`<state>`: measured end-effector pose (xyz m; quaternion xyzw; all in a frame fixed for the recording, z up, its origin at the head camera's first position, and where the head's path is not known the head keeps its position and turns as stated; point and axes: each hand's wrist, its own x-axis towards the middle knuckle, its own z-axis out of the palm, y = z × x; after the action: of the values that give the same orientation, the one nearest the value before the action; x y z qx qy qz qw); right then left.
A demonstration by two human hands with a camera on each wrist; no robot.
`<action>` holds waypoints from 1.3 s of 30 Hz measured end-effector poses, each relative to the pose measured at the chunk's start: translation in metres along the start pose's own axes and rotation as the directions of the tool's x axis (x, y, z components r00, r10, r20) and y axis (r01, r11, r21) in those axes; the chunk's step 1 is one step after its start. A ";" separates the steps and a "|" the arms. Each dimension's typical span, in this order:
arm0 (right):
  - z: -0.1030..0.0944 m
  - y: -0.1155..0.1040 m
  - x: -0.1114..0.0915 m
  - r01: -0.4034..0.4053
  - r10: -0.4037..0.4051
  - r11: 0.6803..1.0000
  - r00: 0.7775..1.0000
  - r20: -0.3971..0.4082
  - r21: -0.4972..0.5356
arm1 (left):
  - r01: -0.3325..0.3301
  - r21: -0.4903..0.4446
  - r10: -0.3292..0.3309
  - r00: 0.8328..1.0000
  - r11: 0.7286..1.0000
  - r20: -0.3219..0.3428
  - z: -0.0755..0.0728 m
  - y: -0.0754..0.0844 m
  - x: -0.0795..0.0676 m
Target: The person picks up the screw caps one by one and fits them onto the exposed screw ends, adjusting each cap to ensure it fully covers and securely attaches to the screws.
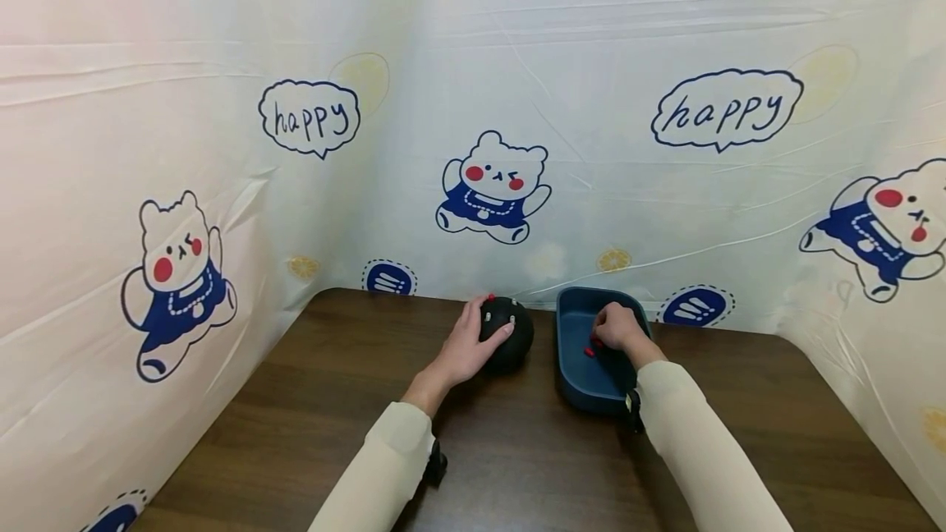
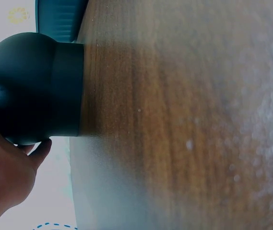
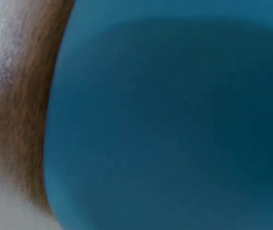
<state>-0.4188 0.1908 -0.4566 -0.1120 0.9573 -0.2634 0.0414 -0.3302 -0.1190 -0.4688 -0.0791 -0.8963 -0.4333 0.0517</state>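
Note:
My left hand [image 1: 466, 343] grips a black rounded object [image 1: 510, 355] from its left side, thumb across the front. In the left wrist view the black body [image 2: 26, 86] is a smooth ball on a short cylindrical base, upright on the table. Several small white pieces and a red piece [image 1: 491, 297] show on its top. My right hand [image 1: 619, 327] reaches down into a blue tray [image 1: 572, 380], fingertips bunched around a small red piece [image 1: 595, 342]. More red lies on the tray floor just below the fingertips. In the right wrist view only the tray [image 3: 150, 120] shows, not the fingers.
The tray stands right of the black object on a brown wooden table [image 1: 502, 466]. A white printed curtain [image 1: 591, 212] hangs behind the table and along both sides. Dark wrist devices [image 1: 436, 463] sit at both sleeves.

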 end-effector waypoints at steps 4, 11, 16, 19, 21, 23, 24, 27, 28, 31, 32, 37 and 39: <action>0.000 -0.003 -0.001 -0.015 0.015 1.000 1.000 0.002 -0.011 | -0.002 -0.002 0.002 1.000 1.000 0.003 0.000 -0.001 0.001; 0.001 -0.004 -0.002 -0.061 0.062 0.997 0.998 0.004 -0.042 | -0.008 0.006 0.008 1.000 1.000 0.006 0.000 -0.002 0.001; 0.003 -0.004 -0.002 -0.067 0.067 0.996 0.998 -0.012 -0.061 | -0.006 0.009 0.006 1.000 1.000 0.008 0.001 -0.002 0.001; 0.004 -0.005 -0.002 -0.063 0.062 0.996 0.998 -0.020 -0.056 | -0.005 0.002 0.005 1.000 1.000 0.008 0.001 -0.003 0.001; 0.005 -0.005 -0.001 -0.057 0.056 0.997 0.998 -0.023 -0.048 | -0.004 0.000 0.004 1.000 1.000 0.011 0.001 -0.003 0.002; 0.005 -0.006 0.000 -0.047 0.046 0.998 0.999 -0.028 -0.041 | 0.000 -0.001 0.000 1.000 1.000 0.013 0.001 -0.004 0.002; 0.006 -0.006 0.000 -0.043 0.042 0.998 0.999 -0.029 -0.037 | 0.002 0.000 -0.002 1.000 1.000 0.012 0.002 -0.004 0.002; 0.005 -0.006 0.001 -0.020 0.019 0.999 0.999 -0.027 -0.025 | 0.007 0.004 -0.007 1.000 1.000 0.013 0.002 -0.005 0.004; 0.006 -0.006 0.002 -0.019 0.018 1.000 0.999 -0.026 -0.021 | 0.009 0.004 -0.009 1.000 1.000 0.013 0.002 -0.005 0.004; 0.005 -0.005 0.001 -0.009 0.009 1.000 1.000 -0.019 -0.003 | 0.010 0.002 -0.010 1.000 1.000 0.015 0.003 -0.005 0.004; 0.006 -0.005 0.001 -0.002 0.002 1.000 1.000 -0.016 0.003 | 0.011 0.001 -0.011 1.000 1.000 0.016 0.003 -0.005 0.004; 0.005 -0.005 0.000 0.029 -0.032 0.996 0.999 0.036 0.084 | 0.011 -0.001 -0.011 1.000 1.000 0.013 0.002 -0.004 0.003; 0.004 -0.006 -0.001 0.033 -0.042 0.991 0.997 0.064 0.133 | 0.003 -0.005 -0.003 1.000 1.000 0.007 0.002 -0.004 0.003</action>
<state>-0.4166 0.1841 -0.4572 -0.1356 0.9336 -0.3230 0.0756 -0.3342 -0.1198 -0.4727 -0.0793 -0.8954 -0.4355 0.0476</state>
